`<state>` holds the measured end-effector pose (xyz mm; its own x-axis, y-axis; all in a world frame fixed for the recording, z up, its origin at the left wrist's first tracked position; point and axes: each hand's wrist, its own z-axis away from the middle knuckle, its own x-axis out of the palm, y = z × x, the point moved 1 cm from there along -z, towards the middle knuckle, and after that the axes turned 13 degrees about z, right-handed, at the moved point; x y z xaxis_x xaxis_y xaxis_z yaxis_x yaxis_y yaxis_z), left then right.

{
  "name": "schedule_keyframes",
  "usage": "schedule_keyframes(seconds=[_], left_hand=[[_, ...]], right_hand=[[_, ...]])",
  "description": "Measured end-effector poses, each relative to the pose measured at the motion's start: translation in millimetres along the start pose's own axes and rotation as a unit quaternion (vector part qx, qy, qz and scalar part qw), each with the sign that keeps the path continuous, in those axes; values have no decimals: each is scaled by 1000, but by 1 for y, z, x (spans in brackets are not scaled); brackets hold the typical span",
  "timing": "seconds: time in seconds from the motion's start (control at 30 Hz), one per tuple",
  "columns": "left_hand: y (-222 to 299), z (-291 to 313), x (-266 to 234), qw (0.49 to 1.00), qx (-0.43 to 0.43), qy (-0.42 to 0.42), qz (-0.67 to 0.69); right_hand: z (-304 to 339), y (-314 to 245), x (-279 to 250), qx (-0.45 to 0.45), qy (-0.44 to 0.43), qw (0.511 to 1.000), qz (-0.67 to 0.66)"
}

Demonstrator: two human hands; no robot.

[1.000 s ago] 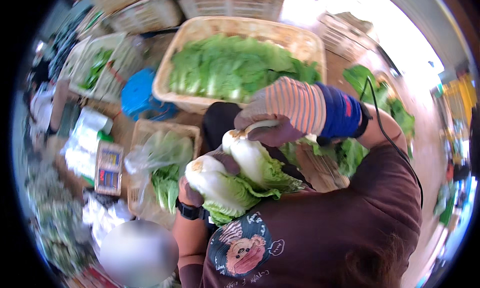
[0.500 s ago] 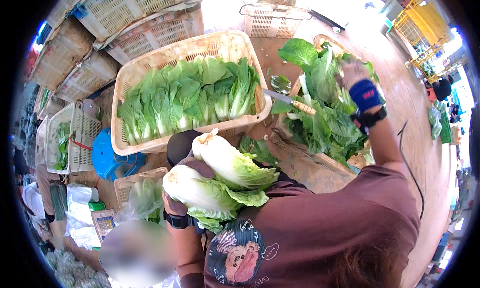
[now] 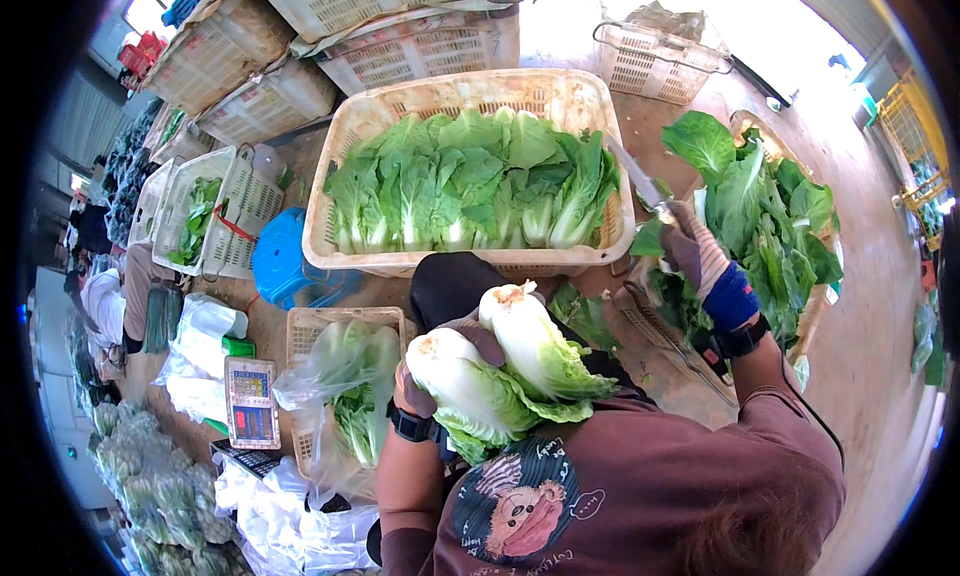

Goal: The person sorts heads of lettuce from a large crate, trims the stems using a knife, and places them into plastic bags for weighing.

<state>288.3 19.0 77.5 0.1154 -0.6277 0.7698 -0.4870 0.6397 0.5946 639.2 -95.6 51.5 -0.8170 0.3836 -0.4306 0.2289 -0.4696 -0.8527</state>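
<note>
Two heads of napa cabbage lie together against my lap, cut ends up: the left cabbage (image 3: 452, 374) and the right cabbage (image 3: 532, 338). My gloved left hand (image 3: 480, 340) is closed around them, its fingers reaching between the two heads. Out to the right, my gloved right hand (image 3: 695, 248) grips a knife (image 3: 640, 178), whose blade points up and left toward the corner of a big crate (image 3: 470, 86). Inside that crate stands a row of leafy green heads (image 3: 470, 181). Loose green leaves (image 3: 770, 241) fill the crate just right of my right hand.
A blue plastic stool (image 3: 285, 259) stands left of the big crate. Below it are a scale (image 3: 252, 401) and a small basket (image 3: 303, 326) with bagged greens. Stacked crates (image 3: 420, 51) rise behind. White plastic bags (image 3: 270, 506) lie at lower left.
My right hand has left the leaf pile and taken hold of the knife, which was lying by the crate edge. The view has shifted left; my left hand still holds both cabbages.
</note>
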Motion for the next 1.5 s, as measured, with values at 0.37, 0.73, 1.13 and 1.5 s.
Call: schedule_keyframes(seconds=[0.37, 0.73, 1.13, 1.5], left_hand=[[5, -8, 18, 997, -40, -44, -49], [2, 15, 5, 989, -123, -4, -85], [-13, 54, -17, 991, 15, 136, 2], [12, 64, -13, 974, 115, 194, -29]], right_hand=[[77, -144, 34, -358, -278, 868, 202], [80, -110, 36, -356, -142, 876, 294], [-30, 38, -13, -18, 144, 821, 552], [5, -63, 106, -204, -155, 966, -46]])
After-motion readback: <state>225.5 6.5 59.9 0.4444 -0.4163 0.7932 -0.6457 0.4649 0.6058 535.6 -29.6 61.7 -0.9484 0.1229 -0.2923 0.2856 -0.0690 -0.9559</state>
